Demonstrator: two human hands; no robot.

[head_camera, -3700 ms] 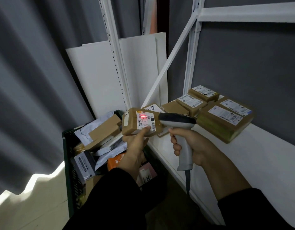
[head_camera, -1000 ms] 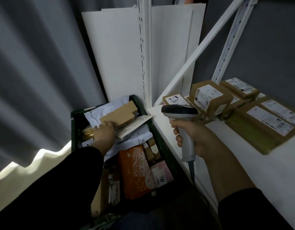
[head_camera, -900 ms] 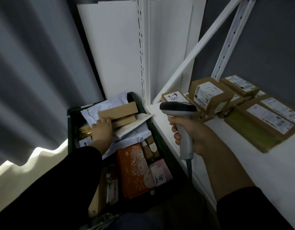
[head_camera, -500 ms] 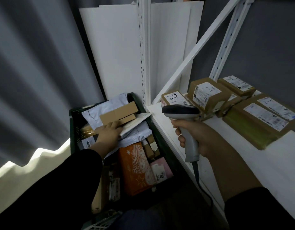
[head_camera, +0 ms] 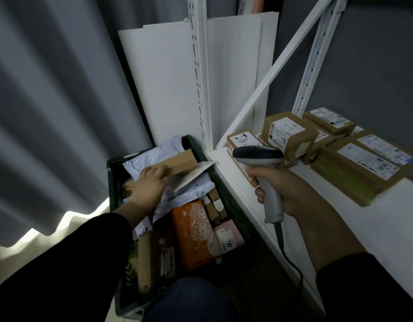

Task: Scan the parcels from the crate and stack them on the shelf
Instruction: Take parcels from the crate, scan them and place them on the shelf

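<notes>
1. Shelf [head_camera: 258,205]: white board to the right, already carrying a cluster of labelled brown boxes [head_camera: 291,133] at its back left corner. Best to keep a bare patch of board in mind for the next parcel.
2. Crate [head_camera: 112,182]: dark green, on the floor just left of the shelf edge, heaped with mailers, an orange packet [head_camera: 193,235] and small cartons. Worth lifting from the top of the heap only, so nothing below slides.
3. Brown cardboard box [head_camera: 180,162]: next parcel to scan, lying tilted on the grey and white mailers at the crate's far end. No label visible on the upturned face, so probably needs turning once lifted to bring the barcode toward the scanner.
4. Left hand [head_camera: 149,184]: fingers curled over the near end of the box, seemingly closing round it; thumb hidden, so a full grip cannot be confirmed. Firmer pinch across the narrow faces advised before raising.
5. Right hand [head_camera: 282,189]: wrapped tight round the scanner [head_camera: 258,156] handle, head aimed leftward, level over the shelf edge. Best kept there, ready for the label.
</notes>
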